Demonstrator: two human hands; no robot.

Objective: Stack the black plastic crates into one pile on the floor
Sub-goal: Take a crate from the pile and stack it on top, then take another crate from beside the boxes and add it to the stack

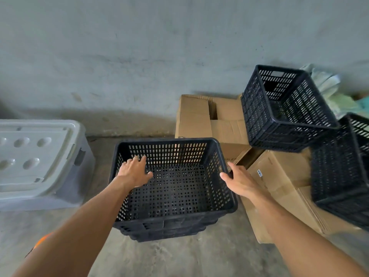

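Note:
A pile of nested black plastic crates stands on the concrete floor in the middle; its top crate is empty. My left hand lies over the top crate's left rim with fingers spread, reaching inside. My right hand is at the right rim, thumb over the edge and fingers stretched along the outside, not clenched. A second black crate sits tilted on cardboard boxes at the right. A third black crate leans at the right edge, partly cut off by the frame.
Cardboard boxes stand against the grey wall and to the right of the pile. A grey lidded plastic tub sits on the floor at the left. Pale bags lie behind the right crates.

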